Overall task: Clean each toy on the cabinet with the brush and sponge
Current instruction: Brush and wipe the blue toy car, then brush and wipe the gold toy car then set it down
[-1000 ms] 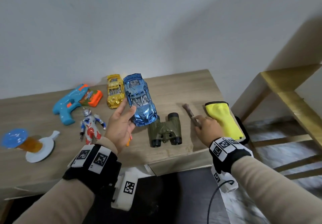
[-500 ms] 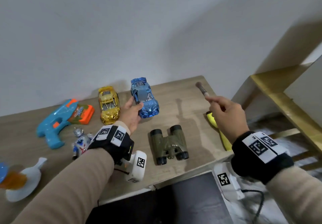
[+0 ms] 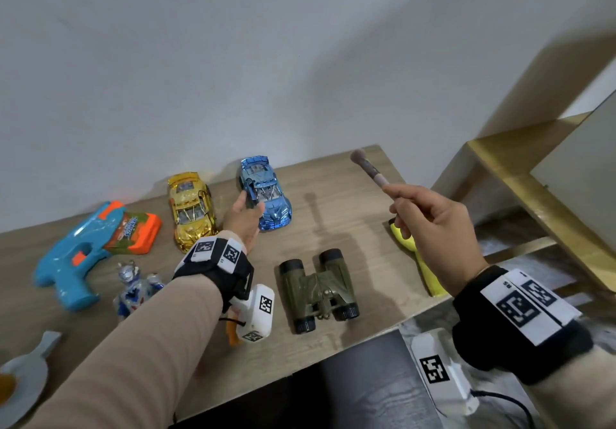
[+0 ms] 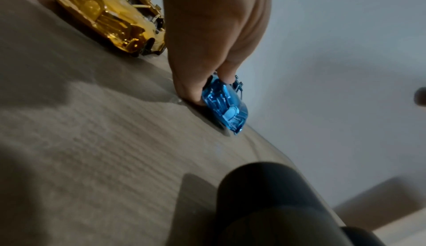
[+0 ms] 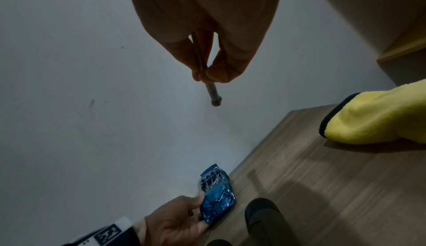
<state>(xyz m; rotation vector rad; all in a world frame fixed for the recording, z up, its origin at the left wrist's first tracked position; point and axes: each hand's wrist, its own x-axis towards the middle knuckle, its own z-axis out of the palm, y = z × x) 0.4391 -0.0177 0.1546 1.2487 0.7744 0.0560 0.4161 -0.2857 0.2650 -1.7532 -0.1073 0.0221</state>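
Observation:
A shiny blue toy car (image 3: 268,195) stands on the wooden cabinet (image 3: 333,215) near the back wall. My left hand (image 3: 249,202) grips its left side, thumb on the roof; the left wrist view shows the fingers (image 4: 191,86) pinching the car (image 4: 227,108) against the top. My right hand (image 3: 391,192) is raised above the cabinet's right end and pinches the handle of a thin brush (image 3: 368,168), bristles pointing up toward the wall. In the right wrist view the brush (image 5: 213,93) sticks out past the fingertips. A yellow sponge cloth (image 3: 423,262) lies under that hand.
On the cabinet stand a gold car (image 3: 191,208) left of the blue one, a blue and orange water gun (image 3: 90,248), a small figure (image 3: 133,288), green binoculars (image 3: 316,290) near the front edge and a white disc toy (image 3: 23,378). A wooden frame (image 3: 533,168) stands at right.
My left hand moved the blue car from the front to the back beside the gold car. My right hand picked the brush up off the cabinet and raised it.

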